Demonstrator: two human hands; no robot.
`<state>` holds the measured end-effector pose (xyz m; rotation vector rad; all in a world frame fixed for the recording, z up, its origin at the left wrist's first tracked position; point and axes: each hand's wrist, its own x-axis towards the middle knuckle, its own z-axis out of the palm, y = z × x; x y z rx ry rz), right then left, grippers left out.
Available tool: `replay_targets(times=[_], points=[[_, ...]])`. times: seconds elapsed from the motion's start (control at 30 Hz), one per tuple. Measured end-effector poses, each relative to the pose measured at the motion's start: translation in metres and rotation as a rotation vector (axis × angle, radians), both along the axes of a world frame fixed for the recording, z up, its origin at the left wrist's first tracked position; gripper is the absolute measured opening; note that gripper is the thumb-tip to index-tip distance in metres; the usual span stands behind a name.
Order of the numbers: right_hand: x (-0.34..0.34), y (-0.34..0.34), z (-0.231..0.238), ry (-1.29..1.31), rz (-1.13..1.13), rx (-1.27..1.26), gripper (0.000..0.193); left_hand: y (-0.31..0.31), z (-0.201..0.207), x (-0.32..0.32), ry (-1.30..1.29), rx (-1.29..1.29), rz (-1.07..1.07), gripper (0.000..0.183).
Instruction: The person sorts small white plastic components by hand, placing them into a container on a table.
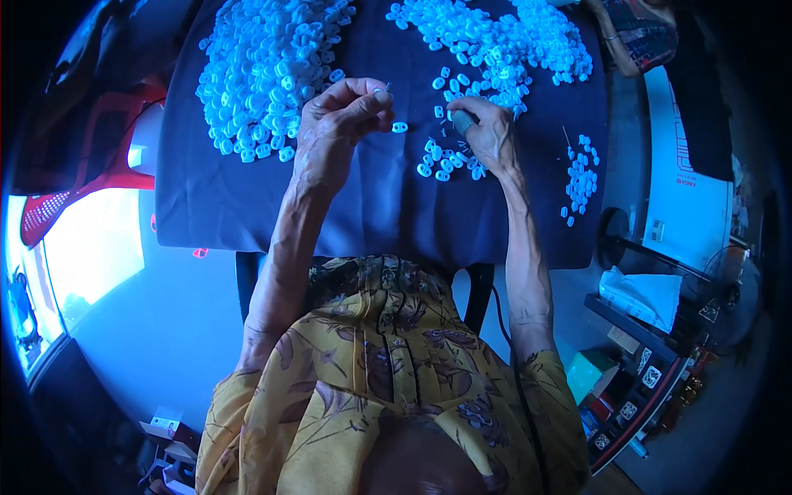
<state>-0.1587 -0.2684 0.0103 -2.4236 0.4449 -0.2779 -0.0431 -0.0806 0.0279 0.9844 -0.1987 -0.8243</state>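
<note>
- Left hand (328,132): fingers pinched on tiny metal piece (388,87); weak pinch could drop it.
- Right hand (493,139): can't tell fingers; bump could scatter white pieces (446,164).

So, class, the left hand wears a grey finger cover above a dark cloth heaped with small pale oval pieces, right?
No: the head view shows the right hand, not the left hand, wearing the grey cover, above cloth heaped with pieces.

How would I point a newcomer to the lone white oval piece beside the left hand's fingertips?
On the dark tablecloth, find the pinched left hand. Just right of its fingertips lies the white oval piece, showing two dark spots. Unlike its heaped and clustered neighbours, it sits alone.
</note>
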Motion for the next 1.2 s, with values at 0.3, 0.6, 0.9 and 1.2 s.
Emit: replay_targets(times=[0.3,0.6,0.9,1.2], points=[[-0.014,0.002,-0.007,0.113,0.034,-0.111,0.014,-0.013,-0.011,0.008,0.077,0.059,0.033,0.015],[0.011,0.017,-0.012,0.029,0.011,-0.228,0.021,-0.012,-0.009,0.005,0.064,0.051,0.018,0.015],[0.03,0.041,-0.036,-0.189,0.325,-0.45,0.004,-0.003,0.006,-0.01,-0.045,-0.029,-0.039,0.011],[-0.003,0.039,0.044,-0.22,-0.079,0.822,0.019,0.007,0.027,-0.028,-0.019,-0.086,-0.035,0.015]])
